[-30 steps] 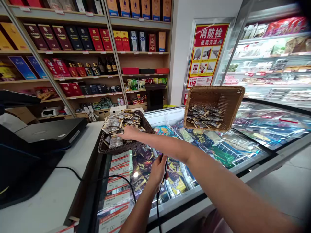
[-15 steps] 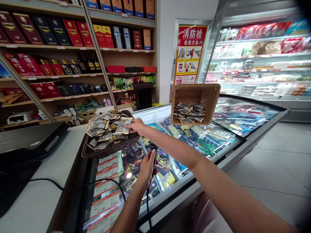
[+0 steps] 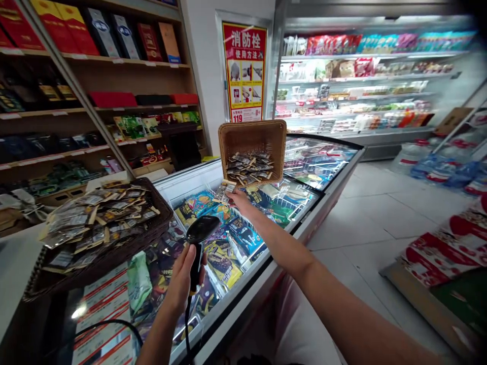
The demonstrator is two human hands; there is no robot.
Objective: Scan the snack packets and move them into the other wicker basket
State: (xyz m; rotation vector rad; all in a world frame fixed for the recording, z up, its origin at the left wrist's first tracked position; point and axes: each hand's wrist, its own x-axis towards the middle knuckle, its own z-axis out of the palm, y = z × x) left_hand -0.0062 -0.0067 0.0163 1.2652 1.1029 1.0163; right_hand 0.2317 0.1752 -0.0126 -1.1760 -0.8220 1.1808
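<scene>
My left hand [image 3: 186,268] is wrapped round the handle of a black barcode scanner [image 3: 201,229], its cord hanging down over the freezer. Between the fingers of my right hand [image 3: 240,198] is a small snack packet [image 3: 225,191], held just in front of a tan wicker basket [image 3: 252,126]. That basket is tipped towards me, with several similar packets [image 3: 251,167] inside. At the left, a dark brown wicker basket [image 3: 162,203] is heaped with more such packets [image 3: 102,215].
Under my hands lies the glass-topped freezer [image 3: 262,263] full of bagged goods. Price labels [image 3: 108,309] line its left end. Behind stand shelves of boxes [image 3: 148,43] and a lit refrigerated cabinet [image 3: 353,83]. Red-and-white packages [image 3: 437,248] are stacked on the floor at right.
My right hand has moved from the dark basket to the tan one with a packet in its fingers. The view has turned right. My left hand still holds the scanner.
</scene>
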